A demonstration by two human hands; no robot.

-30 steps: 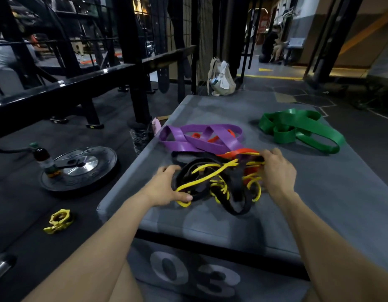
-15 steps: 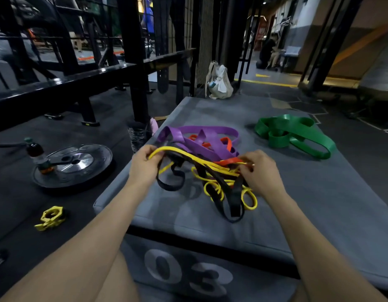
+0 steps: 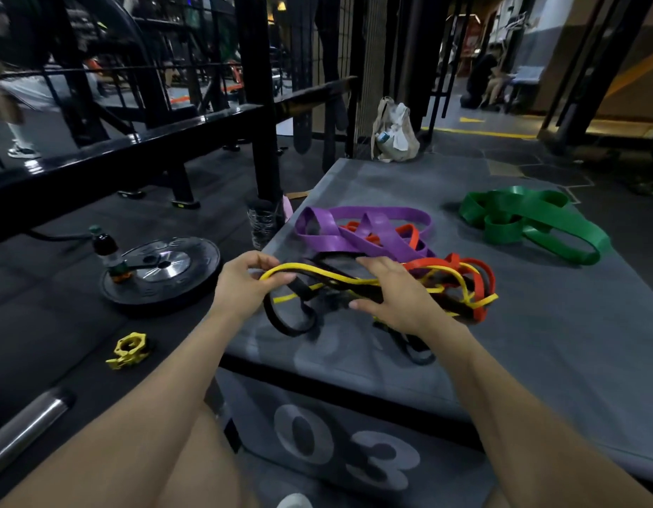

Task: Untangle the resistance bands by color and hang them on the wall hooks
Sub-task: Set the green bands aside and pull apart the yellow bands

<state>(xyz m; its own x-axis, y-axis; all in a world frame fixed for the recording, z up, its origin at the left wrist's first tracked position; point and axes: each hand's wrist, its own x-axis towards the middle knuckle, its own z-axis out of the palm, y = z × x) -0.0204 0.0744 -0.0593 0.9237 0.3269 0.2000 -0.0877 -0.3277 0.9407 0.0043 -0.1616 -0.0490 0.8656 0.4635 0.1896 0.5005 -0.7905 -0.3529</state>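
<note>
Yellow band (image 3: 354,278): thin, light, floppy loop, threaded through the black band (image 3: 292,320) and orange band (image 3: 478,287) in a knot on the grey plyo box (image 3: 537,342).
Left hand (image 3: 244,284): pinches the yellow band's free end, lifted just off the box.
Right hand (image 3: 398,298): fingers spread and fairly straight, pressing down on the knot; no curl round a strand is visible.
Handling: rubber likely grips itself and stretches, so it should be fed out loop by loop, not yanked.
Best hold: likely the yellow band's free bend.
Purple band (image 3: 358,229): touches the knot's far side.
Green band (image 3: 530,221): well apart, alone.
</note>
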